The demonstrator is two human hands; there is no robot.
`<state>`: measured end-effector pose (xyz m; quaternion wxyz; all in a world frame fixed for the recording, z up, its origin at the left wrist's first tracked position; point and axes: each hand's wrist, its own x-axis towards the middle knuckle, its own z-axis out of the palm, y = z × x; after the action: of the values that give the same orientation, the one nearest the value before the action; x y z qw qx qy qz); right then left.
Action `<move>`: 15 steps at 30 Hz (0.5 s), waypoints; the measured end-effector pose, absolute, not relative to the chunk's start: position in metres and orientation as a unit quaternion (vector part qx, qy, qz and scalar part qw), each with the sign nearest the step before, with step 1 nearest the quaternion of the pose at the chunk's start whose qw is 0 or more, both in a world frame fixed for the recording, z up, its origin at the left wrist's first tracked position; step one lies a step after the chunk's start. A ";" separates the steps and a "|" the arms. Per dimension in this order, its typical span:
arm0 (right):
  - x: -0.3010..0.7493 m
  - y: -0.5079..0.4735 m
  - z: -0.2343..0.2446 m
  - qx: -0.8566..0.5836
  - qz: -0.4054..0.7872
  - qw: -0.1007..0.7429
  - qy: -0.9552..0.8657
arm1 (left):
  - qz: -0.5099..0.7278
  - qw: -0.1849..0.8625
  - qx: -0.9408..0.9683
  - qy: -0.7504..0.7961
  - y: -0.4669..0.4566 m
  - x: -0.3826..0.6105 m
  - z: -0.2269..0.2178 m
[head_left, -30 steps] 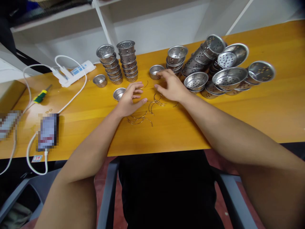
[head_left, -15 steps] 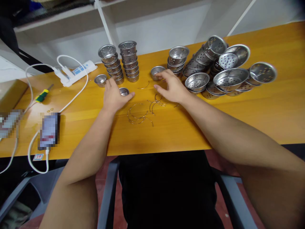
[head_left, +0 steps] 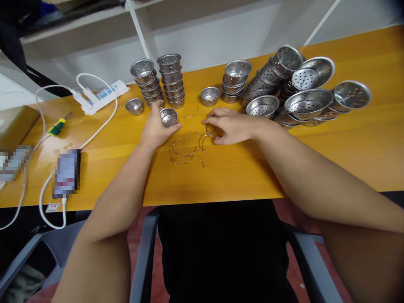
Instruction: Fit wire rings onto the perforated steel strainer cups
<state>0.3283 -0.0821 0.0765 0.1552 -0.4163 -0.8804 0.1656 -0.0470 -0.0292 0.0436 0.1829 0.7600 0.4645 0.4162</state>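
Note:
My left hand is closed around a small perforated steel cup, tipped a little above the orange table. My right hand rests on the table just right of it, fingers pinching a thin wire ring from a loose scatter of wire handles. A single steel cup stands behind my right hand. Another single cup sits left of my left hand.
Two upright stacks of steel cups stand at the back centre, a short stack and a big toppled heap at the right. A white power strip, a screwdriver, cables and a phone lie at the left.
My left hand reached left, closed on the small cup and lifted it. My right hand drew back from the single cup at the back and came down onto the wire rings.

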 end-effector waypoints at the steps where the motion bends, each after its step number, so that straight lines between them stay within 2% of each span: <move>1: 0.328 -0.082 0.076 -0.409 0.174 0.154 -0.882 | 0.415 0.189 0.760 0.463 -0.029 -0.046 0.043; 5: 0.317 -0.086 0.079 -0.404 0.190 0.159 -0.881 | 0.408 0.194 0.762 0.464 -0.034 -0.042 0.044; 12: 0.295 -0.106 0.102 -0.425 0.146 0.072 -0.890 | 0.336 0.189 0.787 0.481 -0.053 -0.030 0.058; 15: 0.293 -0.108 0.104 -0.422 0.147 0.086 -0.890 | 0.342 0.180 0.798 0.463 -0.048 -0.031 0.053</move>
<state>0.2931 -0.1083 0.1043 0.0856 -0.4222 -0.8904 0.1467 -0.0306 -0.0482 0.0528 0.1801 0.7980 0.4625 0.3418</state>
